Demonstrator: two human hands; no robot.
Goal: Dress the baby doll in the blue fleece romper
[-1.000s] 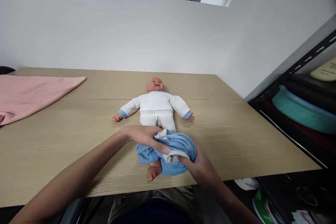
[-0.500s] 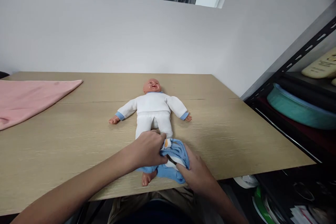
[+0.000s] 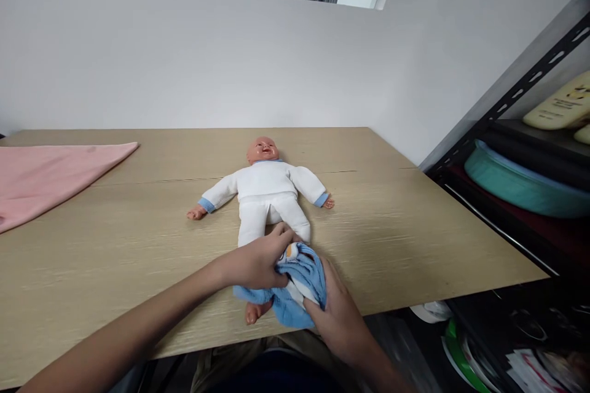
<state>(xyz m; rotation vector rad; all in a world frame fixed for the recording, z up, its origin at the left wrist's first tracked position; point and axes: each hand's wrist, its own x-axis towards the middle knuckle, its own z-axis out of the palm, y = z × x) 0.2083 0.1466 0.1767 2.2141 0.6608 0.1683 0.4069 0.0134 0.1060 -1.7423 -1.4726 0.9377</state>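
A baby doll (image 3: 267, 181) lies on its back on the wooden table, head away from me, in a white top with blue cuffs and white legs. Bunched blue pants (image 3: 292, 313) with a white and orange patch surround its lower legs. My left hand (image 3: 267, 256) grips the pants from the left, its fingers by the doll's leg. On the other side, my right hand (image 3: 338, 310) holds the bunched cloth, thumb toward me. One bare doll foot (image 3: 257, 312) shows below the cloth at the left; the other foot is hidden in the pants.
A pink cloth (image 3: 59, 175) lies flat at the table's left. To the right stands a black metal shelf (image 3: 500, 101) with a teal fabric item (image 3: 520, 184) and a pale yellow bottle (image 3: 560, 104). The white wall (image 3: 207, 67) rises behind the table (image 3: 391, 245).
The doll's leg on the right has swung slightly outward. Both hands keep hold of the bunched pants and have shifted a little. The whole view has moved slightly.
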